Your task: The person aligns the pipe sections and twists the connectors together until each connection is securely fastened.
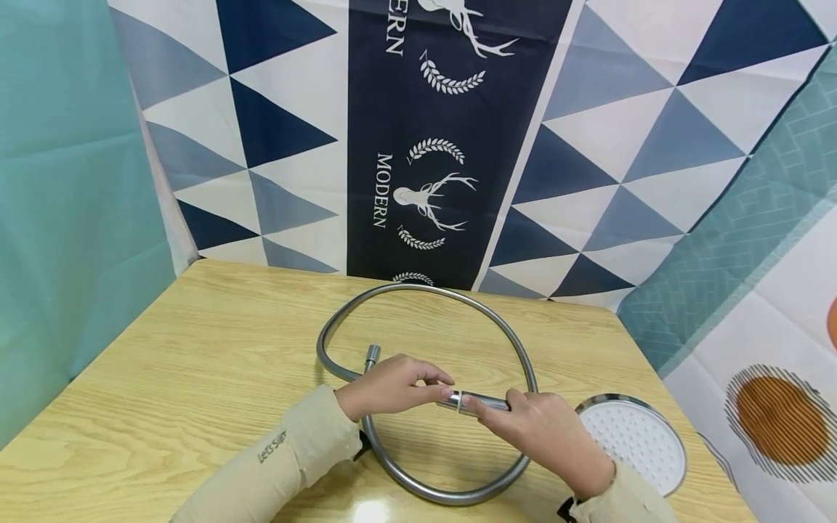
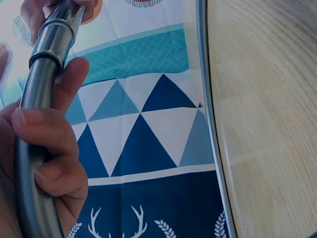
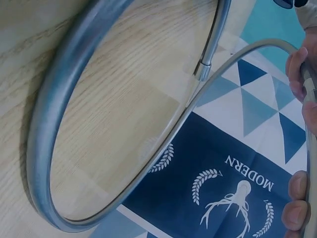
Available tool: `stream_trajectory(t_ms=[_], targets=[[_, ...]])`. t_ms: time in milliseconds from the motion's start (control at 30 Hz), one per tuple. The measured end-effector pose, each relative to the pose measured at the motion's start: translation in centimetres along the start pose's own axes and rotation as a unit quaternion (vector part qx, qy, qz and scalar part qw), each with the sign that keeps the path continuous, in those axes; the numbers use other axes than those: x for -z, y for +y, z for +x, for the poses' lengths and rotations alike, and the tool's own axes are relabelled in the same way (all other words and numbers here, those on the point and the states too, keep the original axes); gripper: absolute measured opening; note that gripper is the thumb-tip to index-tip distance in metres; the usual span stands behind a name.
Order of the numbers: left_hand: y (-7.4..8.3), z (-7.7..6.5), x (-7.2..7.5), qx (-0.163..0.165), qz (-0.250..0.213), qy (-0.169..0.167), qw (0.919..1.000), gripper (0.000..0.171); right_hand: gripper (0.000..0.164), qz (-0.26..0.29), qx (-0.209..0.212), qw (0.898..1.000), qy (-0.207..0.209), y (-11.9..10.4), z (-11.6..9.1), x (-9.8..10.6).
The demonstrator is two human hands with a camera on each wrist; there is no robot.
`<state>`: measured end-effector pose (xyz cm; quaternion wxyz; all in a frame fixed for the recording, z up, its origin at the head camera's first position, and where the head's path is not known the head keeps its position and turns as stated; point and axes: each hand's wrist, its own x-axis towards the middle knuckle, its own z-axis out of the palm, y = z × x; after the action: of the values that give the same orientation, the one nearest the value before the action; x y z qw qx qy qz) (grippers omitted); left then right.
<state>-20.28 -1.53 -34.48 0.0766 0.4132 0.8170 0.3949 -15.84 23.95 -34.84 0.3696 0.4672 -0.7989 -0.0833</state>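
Note:
My left hand [image 1: 395, 385] curls its fingers round a grey metallic shower hose [image 1: 451, 498] just below its end fitting [image 2: 49, 44]. Pinched in my right hand [image 1: 549, 428] is the chrome handle [image 1: 487, 401] of a shower head. Hose fitting and handle meet end to end between both hands; how far they are screwed together I cannot tell. To the right of my right wrist, the round white spray face [image 1: 633, 443] points upward, partly covered by the sleeve. The right wrist view shows right-hand fingertips [image 3: 296, 198] at its edge.
The hose loops widely over the wooden table [image 1: 196, 378], and its other end fitting [image 1: 373, 354] lies left of centre. Behind the table hangs a patterned cloth [image 1: 288, 131]. Teal cloth [image 1: 72, 181] borders the left side, and a patterned sheet [image 1: 781, 421] the right.

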Motion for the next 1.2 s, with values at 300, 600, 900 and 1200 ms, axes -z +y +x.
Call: stream_trajectory(t_ms=[300,600,900,1200], targets=[[-0.08,0.26,-0.07,0.003,0.001,-0.01,0.9999,0.028,0.035,0.001,-0.002,1.0,0.005,0.04,-0.28,-0.07],[-0.05,0.27,-0.05,-0.002,0.002,-0.025,0.9997,0.031,0.035,0.004,-0.01,1.0,0.003,0.03,-0.45,-0.18],[0.02,0.19,-0.1,-0.013,0.007,-0.02,0.9997,0.016,0.036,0.005,-0.007,1.0,-0.006,-0.15,-0.42,-0.26],[-0.09,0.24,-0.08,-0.006,0.011,-0.019,0.9997,0.021,0.036,0.001,-0.005,1.0,-0.008,-0.11,-0.38,-0.39]])
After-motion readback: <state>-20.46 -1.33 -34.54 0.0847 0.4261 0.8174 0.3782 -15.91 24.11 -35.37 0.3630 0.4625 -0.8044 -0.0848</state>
